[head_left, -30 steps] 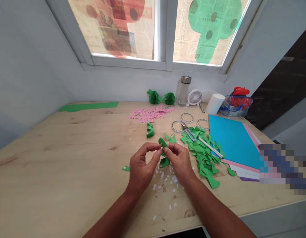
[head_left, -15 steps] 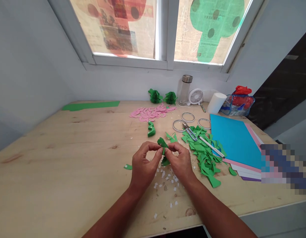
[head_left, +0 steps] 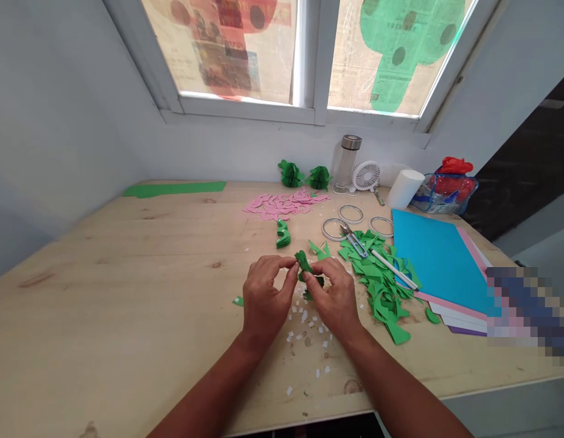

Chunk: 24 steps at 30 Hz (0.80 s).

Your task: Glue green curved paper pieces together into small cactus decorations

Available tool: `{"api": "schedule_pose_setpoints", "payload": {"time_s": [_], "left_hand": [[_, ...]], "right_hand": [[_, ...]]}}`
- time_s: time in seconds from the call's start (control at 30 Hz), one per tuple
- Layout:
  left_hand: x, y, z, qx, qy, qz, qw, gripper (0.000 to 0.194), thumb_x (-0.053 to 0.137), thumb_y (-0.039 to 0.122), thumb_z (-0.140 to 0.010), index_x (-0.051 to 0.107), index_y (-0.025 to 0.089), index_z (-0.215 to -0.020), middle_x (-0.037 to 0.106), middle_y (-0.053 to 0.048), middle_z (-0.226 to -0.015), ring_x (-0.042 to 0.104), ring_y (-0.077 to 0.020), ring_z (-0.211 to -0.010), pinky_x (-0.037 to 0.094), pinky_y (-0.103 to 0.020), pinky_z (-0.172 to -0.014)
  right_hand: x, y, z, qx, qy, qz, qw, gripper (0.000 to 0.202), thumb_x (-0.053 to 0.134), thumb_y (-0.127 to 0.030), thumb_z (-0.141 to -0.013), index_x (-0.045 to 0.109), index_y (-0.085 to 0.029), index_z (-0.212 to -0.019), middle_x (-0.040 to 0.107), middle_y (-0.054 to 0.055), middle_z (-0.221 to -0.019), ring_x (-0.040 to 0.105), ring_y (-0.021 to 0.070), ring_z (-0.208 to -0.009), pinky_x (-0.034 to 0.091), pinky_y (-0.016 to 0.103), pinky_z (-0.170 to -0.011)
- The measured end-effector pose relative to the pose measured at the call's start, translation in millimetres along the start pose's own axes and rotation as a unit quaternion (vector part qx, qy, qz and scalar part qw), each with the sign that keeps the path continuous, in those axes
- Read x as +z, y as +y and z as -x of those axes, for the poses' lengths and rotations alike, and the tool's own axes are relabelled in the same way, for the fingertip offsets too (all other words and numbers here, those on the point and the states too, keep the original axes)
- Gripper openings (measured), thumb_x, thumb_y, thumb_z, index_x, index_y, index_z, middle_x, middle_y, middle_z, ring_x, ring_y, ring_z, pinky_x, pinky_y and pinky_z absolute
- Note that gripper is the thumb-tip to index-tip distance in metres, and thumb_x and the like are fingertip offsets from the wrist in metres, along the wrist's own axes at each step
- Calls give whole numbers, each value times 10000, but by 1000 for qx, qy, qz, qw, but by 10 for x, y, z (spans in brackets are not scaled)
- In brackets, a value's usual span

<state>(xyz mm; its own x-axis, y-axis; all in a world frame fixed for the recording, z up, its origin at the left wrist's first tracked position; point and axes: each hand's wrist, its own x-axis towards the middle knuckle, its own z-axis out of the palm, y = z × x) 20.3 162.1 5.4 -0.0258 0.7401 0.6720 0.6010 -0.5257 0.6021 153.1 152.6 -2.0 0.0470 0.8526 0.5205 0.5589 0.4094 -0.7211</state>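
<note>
Over the wooden table [head_left: 126,292], 2 hands' fingers [head_left: 288,272] pinch green paper [head_left: 304,263] (lower part hidden).

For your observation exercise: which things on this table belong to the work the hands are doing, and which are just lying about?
In the work:
left hand
right hand
green paper piece, pinched between both
white paper bits

Lying about:
pink cutouts
scissors
blue sheet
small fan

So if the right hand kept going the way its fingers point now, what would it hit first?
The right hand points up-left, pinching the green paper piece with the left hand. Going straight on, it would likely meet the left hand's fingertips almost at once; depth is hard to judge.
</note>
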Motion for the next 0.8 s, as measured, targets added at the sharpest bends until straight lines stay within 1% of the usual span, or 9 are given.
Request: {"api": "schedule_pose_setpoints", "payload": {"time_s": [0.13,0.3,0.5,0.67,0.73,0.8], "left_hand": [[3,-17,-6,37,4,-35,999,90,587,237,-848,657,184,-827,699,-47,-774,641,-198,-762,471,-331,-741],[-5,-26,-4,43,-5,-61,997,109,574,244,-851,674,205,-834,706,-44,-769,639,-206,-770,464,-345,-752],[-13,-18,-13,64,-9,-73,995,116,554,211,-848,662,199,-808,696,-41,-732,635,-206,-755,450,-344,-739],[-16,-2,-23,47,-9,-64,997,115,553,197,-827,655,200,-774,692,-36,-721,636,-205,-751,454,-346,-748],[-26,3,-34,21,-13,-45,999,112,555,197,-812,649,200,-751,692,-32,-722,638,-203,-748,462,-345,-749],[-40,2,-50,-27,-23,-5,999,108,563,208,-795,649,202,-731,698,-28,-735,646,-199,-745,477,-338,-750]], "right_hand": [[3,13,9,-33,3,35,999,131,548,-261,-865,628,-200,-781,638,38,-749,561,202,-745,405,321,-707],[1,7,16,-54,-1,56,997,115,549,-244,-865,631,-201,-797,642,49,-767,567,209,-761,418,332,-725],[9,-7,25,-67,8,16,998,104,548,-204,-847,652,-201,-860,672,102,-994,616,239,-953,452,379,-830],[18,-23,24,-47,1,-7,999,94,564,-194,-834,655,-215,-840,695,80,-957,636,231,-935,459,391,-854],[17,-27,13,-29,2,-31,999,90,567,-198,-829,655,-214,-817,699,75,-929,640,225,-921,470,384,-847],[13,-24,-2,-4,-3,-64,998,89,575,-207,-823,658,-212,-792,703,69,-898,643,217,-902,477,372,-838]]}}
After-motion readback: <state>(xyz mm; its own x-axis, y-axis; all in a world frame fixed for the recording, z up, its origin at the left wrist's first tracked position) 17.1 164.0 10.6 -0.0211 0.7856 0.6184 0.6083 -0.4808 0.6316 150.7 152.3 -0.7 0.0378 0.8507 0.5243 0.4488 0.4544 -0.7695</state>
